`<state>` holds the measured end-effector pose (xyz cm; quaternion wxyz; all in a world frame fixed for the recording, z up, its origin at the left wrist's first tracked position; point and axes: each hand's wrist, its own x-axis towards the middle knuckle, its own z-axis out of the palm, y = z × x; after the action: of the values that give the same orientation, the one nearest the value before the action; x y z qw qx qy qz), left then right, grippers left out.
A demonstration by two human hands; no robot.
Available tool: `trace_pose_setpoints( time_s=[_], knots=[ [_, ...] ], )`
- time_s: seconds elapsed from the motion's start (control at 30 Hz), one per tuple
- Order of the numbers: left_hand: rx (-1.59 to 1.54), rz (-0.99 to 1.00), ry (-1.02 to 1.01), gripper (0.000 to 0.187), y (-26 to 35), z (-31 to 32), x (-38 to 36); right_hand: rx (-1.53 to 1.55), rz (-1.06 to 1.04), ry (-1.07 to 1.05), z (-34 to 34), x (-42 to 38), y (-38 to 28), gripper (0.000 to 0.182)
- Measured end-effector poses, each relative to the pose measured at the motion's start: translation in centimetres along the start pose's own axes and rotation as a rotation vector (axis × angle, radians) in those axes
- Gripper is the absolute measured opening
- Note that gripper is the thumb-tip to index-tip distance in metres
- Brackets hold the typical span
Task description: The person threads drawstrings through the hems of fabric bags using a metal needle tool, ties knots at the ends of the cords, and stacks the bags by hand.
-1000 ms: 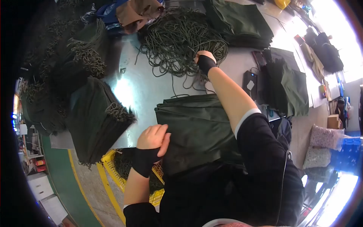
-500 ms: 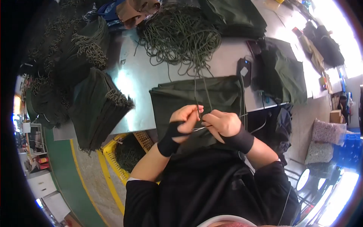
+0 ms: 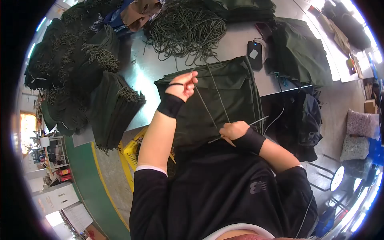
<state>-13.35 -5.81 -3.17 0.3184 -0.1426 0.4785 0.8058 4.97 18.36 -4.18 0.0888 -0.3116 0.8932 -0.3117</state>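
My left hand (image 3: pixel 184 86), in a black wrist band, is raised over the far left part of a folded dark green fabric stack (image 3: pixel 236 86), its fingers pinched on a green cord (image 3: pixel 207 107). Lower and to the right, near my body, my right hand (image 3: pixel 235 132) is closed around a thin metal rod (image 3: pixel 258 121) and the cord. The cord stretches between both hands, and another strand runs from my right hand up toward a tangled heap of green cord (image 3: pixel 186 32) behind the stack.
Stacks of dark green pieces with cord ends (image 3: pixel 114 108) lie at the left. A black phone (image 3: pixel 255 55) with a cable is right of the heap, beside more folded green fabric (image 3: pixel 298 50). A yellow crate (image 3: pixel 134 152) stands below the table edge.
My left hand has moved up and away from my right hand, drawing the cord out between them. My right hand has stayed low, with the rod now showing more clearly.
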Motion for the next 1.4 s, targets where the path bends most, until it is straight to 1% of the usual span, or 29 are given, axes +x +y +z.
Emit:
trace_pose_setpoints(
  time_s=[0.07,0.1,0.17,0.23,0.3,0.37,0.43,0.5,0.63,0.7,0.73,0.77,0.8,0.83,0.87,0.9,0.97,1.03,1.07,1.1,1.2,1.27,1.33,1.4],
  knots=[
    [0.026,0.007,0.013,0.018,2.2,-0.5,1.0,-0.010,0.002,-0.104,0.2,-1.1,0.1,0.011],
    [0.050,0.018,0.016,0.017,3.3,-0.5,1.4,-0.010,-0.007,-0.095,0.3,-1.5,0.2,0.011],
    [0.097,0.058,0.089,0.016,5.1,-0.4,2.0,0.029,0.006,-0.145,0.5,-2.1,0.4,0.013],
    [0.122,0.093,0.104,0.015,6.8,-0.2,2.1,0.022,-0.005,-0.146,0.0,-2.3,0.4,0.013],
    [0.130,0.149,0.124,0.016,8.3,-0.3,2.1,0.002,0.007,-0.108,-0.1,-2.6,0.5,0.009],
    [0.116,0.224,0.125,0.015,10.0,-1.0,2.3,-0.005,-0.002,-0.120,-0.1,-2.8,0.8,0.010],
    [0.076,0.252,0.151,0.014,12.0,-1.6,2.3,-0.027,0.022,-0.197,-0.1,-3.0,1.2,0.014],
    [0.072,0.294,0.160,0.012,13.6,-2.1,1.8,-0.018,-0.001,-0.185,-0.2,-3.1,1.5,0.014],
    [0.162,0.380,0.177,0.011,15.4,-2.4,0.6,-0.013,0.015,-0.192,-0.1,-3.2,1.8,0.015],
    [0.445,0.446,0.298,0.011,15.7,-2.5,0.3,-0.009,0.024,-0.153,-0.1,-3.0,1.8,0.015],
    [0.686,0.587,0.389,0.012,15.4,-2.5,0.2,-0.013,0.016,-0.152,-1.2,-2.5,1.0,0.015],
    [0.875,0.776,0.422,0.012,15.0,-2.6,0.3,0.057,0.035,0.020,-2.6,-2.2,-0.1,0.016],
    [0.794,0.804,0.350,0.011,14.5,-2.3,0.0,0.129,0.056,0.190,-3.6,-1.6,-0.7,0.019],
    [0.714,0.827,0.276,0.011,13.7,-1.4,-0.9,0.130,0.056,0.192,-4.0,-1.0,-0.3,0.019],
    [0.678,0.793,0.254,0.010,12.7,-0.5,-1.8,0.223,0.045,0.328,-4.5,-0.3,0.3,0.019],
    [0.555,0.764,0.212,0.008,11.2,0.8,-2.8,0.315,0.039,0.463,-5.0,0.4,0.8,0.020],
    [0.466,0.606,0.074,0.008,8.5,3.3,-5.6,0.402,0.075,0.506,-6.6,1.8,1.1,0.015],
    [0.378,0.522,0.044,0.007,5.5,4.7,-7.0,0.504,0.052,0.557,-7.2,3.7,0.4,0.018],
    [0.361,0.509,0.087,0.006,4.3,5.8,-7.7,0.608,0.107,0.513,-7.5,4.3,-0.1,0.019],
    [0.359,0.521,0.081,0.006,3.2,6.0,-8.1,0.711,0.158,0.468,-7.9,4.8,-0.7,0.019],
    [0.298,0.524,0.084,0.009,1.3,7.4,-9.6,0.719,0.169,0.452,-8.4,6.0,-2.2,0.022],
    [0.378,0.515,0.103,0.012,0.7,7.6,-10.3,0.703,0.183,0.453,-8.0,6.4,-2.2,0.022],
    [0.392,0.491,0.096,0.013,0.5,7.7,-10.9,0.690,0.195,0.455,-7.8,6.5,-2.2,0.023],
    [0.417,0.473,0.082,0.013,0.5,7.7,-11.2,0.651,0.146,0.474,-7.7,6.7,-2.2,0.025]
  ],
)
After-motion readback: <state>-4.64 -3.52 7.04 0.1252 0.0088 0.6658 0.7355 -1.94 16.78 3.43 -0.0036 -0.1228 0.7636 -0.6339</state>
